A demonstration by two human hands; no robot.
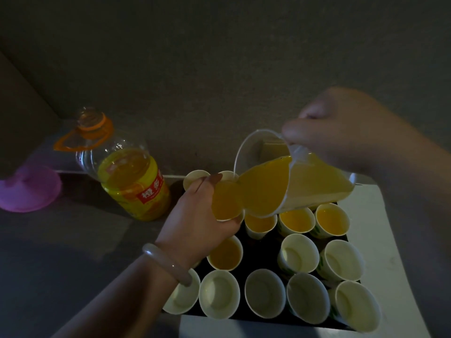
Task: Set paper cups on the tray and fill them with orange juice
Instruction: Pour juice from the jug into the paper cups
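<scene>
My right hand (pixel 341 137) grips a clear plastic jug (pixel 292 181) of orange juice, tilted to the left. Juice runs from its lip into a paper cup (pixel 227 203) that my left hand (pixel 200 215) holds above the tray. The dark tray (pixel 258 242) carries several white paper cups. Those in the far rows, such as one filled cup (pixel 332 219), hold juice. The near row, such as one empty cup (pixel 218 292), is empty. A pale bangle sits on my left wrist.
A large juice bottle (pixel 127 172) with an orange handle ring stands uncapped to the left of the tray, about half full. A purple lid-like object (pixel 29 189) lies at the far left. The tray sits on a white surface (pixel 390 240). A grey wall rises behind.
</scene>
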